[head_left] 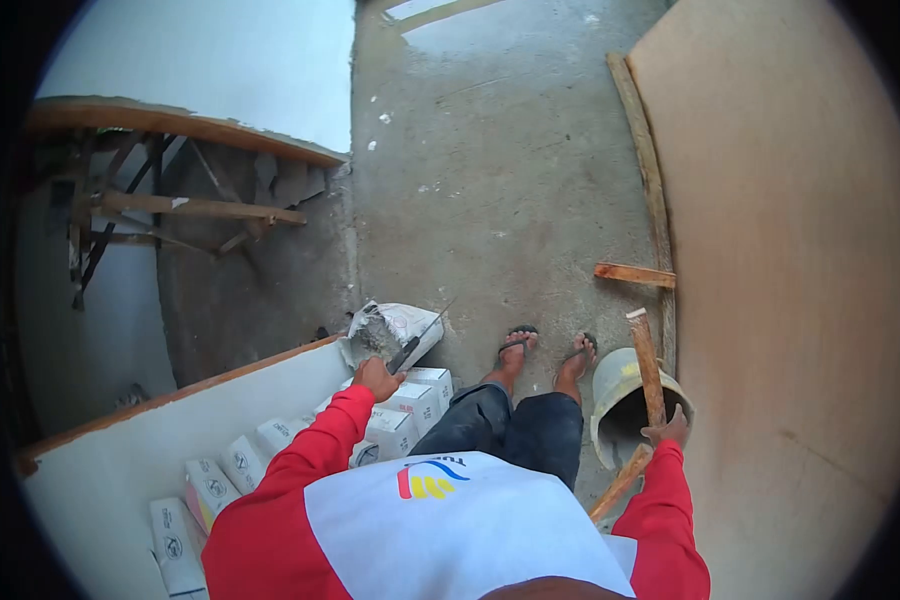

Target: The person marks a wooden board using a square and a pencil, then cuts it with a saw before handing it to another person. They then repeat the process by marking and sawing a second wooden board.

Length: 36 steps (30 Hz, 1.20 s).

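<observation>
My left hand (378, 379) is wrapped around the dark handle of a thin-bladed tool (406, 354), its narrow blade slanting up and away to the right. Just beyond it lies an opened white sack (410, 322) with grey powdery material at its mouth. In my right hand (668, 428) is a rough wooden stick (647, 365), gripped near its lower end and passing over a pale bucket (602, 395). Another rough wooden piece (621, 484) slants below that hand, close to my sleeve.
White cartons (390, 430) line the low wall (300, 385) on my left. At right, a long timber (642, 150) runs along the foot of a plywood panel (770, 250), with a short wood block (634, 274) beside it. A wooden frame (200, 207) stands beyond the low wall.
</observation>
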### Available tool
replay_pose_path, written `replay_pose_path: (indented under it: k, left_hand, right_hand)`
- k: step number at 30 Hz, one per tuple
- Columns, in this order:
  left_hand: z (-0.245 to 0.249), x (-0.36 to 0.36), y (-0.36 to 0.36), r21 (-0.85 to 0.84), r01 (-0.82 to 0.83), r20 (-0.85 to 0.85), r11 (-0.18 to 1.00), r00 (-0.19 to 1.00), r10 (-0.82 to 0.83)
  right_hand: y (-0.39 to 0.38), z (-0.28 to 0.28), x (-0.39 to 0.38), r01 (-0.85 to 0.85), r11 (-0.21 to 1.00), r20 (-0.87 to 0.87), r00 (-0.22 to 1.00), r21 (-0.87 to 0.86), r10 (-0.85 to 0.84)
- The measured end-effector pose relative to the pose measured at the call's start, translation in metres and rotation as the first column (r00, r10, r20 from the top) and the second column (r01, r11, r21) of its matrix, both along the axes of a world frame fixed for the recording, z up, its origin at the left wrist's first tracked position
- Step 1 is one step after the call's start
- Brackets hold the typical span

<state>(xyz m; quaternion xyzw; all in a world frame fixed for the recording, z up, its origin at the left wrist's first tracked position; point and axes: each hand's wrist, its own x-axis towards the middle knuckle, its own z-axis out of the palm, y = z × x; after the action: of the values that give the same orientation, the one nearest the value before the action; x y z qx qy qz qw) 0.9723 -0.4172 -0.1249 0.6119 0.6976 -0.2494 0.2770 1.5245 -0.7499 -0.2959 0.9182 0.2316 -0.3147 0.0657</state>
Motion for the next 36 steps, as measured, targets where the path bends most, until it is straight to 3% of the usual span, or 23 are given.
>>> replay_pose_path:
  k: [2,5,7,11,12,14,17,20,22,24,25,28,29,31,33,34,35,36]
  left_hand:
    - [0.009,-0.018,-0.024,-0.027,-0.134,0.048,0.991,0.990,0.135]
    - [0.026,-0.009,-0.037,-0.142,-0.136,-0.033,0.980,0.991,0.133]
    - [0.027,-0.001,-0.046,-0.224,-0.118,-0.086,0.967,0.991,0.101]
    - [0.027,0.004,-0.060,-0.227,-0.157,-0.055,0.961,0.987,0.148]
    - [0.028,0.004,-0.062,-0.226,-0.187,-0.047,0.956,0.982,0.181]
    - [0.032,0.002,-0.067,-0.161,-0.183,0.025,0.970,0.982,0.189]
    - [0.032,-0.003,-0.067,-0.108,-0.218,0.070,0.970,0.972,0.226]
    - [0.029,-0.015,-0.059,-0.003,-0.277,0.195,0.961,0.942,0.272]
    - [0.028,-0.029,-0.050,0.061,-0.262,0.200,0.963,0.949,0.245]
    - [0.047,-0.039,-0.037,0.038,-0.290,0.246,0.956,0.930,0.272]
    - [0.054,-0.050,-0.026,0.028,-0.295,0.264,0.955,0.924,0.278]
    - [0.036,-0.089,-0.010,0.142,-0.362,0.320,0.921,0.898,0.303]
    - [0.040,-0.102,-0.006,0.096,-0.457,0.382,0.884,0.837,0.391]
    - [0.041,-0.129,0.002,0.095,-0.587,0.472,0.804,0.738,0.483]
    - [0.063,-0.153,0.007,0.157,-0.605,0.450,0.781,0.748,0.488]
    - [0.061,-0.164,0.010,0.217,-0.588,0.420,0.779,0.777,0.470]
    - [0.038,-0.182,0.006,0.268,-0.625,0.476,0.733,0.747,0.463]
    - [0.047,-0.187,0.005,0.193,-0.722,0.530,0.665,0.647,0.549]
  right_hand:
    - [0.014,-0.011,-0.008,-0.147,0.986,0.013,0.989,0.085,0.146]
    - [0.016,-0.051,0.006,0.075,0.993,-0.338,0.940,0.088,-0.041]
    - [0.032,-0.036,0.007,0.108,0.994,-0.387,0.918,0.019,-0.093]
    - [0.002,-0.065,0.009,0.014,0.973,-0.214,0.976,0.229,0.036]
    - [0.011,-0.053,0.005,-0.007,0.955,-0.143,0.988,0.296,0.052]
    - [0.038,-0.018,0.005,0.129,0.934,-0.195,0.979,0.332,-0.065]
    - [0.096,0.017,0.009,0.069,0.881,-0.146,0.989,0.467,-0.001]
    - [0.202,0.055,0.019,-0.082,0.991,-0.071,0.993,0.108,0.090]
    - [0.285,0.100,0.016,-0.144,0.926,-0.312,0.914,0.350,0.260]
    - [0.360,0.169,0.004,-0.152,0.821,-0.483,0.744,0.550,0.462]
    - [0.390,0.215,-0.017,-0.074,0.883,-0.614,0.692,0.463,0.380]
    - [0.421,0.213,-0.047,0.304,0.895,-0.928,0.282,0.327,0.243]
    - [0.430,0.163,-0.039,0.199,0.933,-0.912,0.347,0.301,0.220]
    - [0.462,0.176,-0.105,-0.111,0.866,-0.619,0.656,0.487,0.432]
    - [0.491,0.186,-0.168,-0.237,0.922,-0.568,0.732,0.306,0.376]
    - [0.504,0.181,-0.199,-0.321,0.886,-0.514,0.725,0.336,0.457]
    - [0.513,0.174,-0.214,-0.407,0.845,-0.446,0.721,0.348,0.531]
    - [0.516,0.166,-0.219,-0.494,0.802,-0.375,0.711,0.335,0.595]
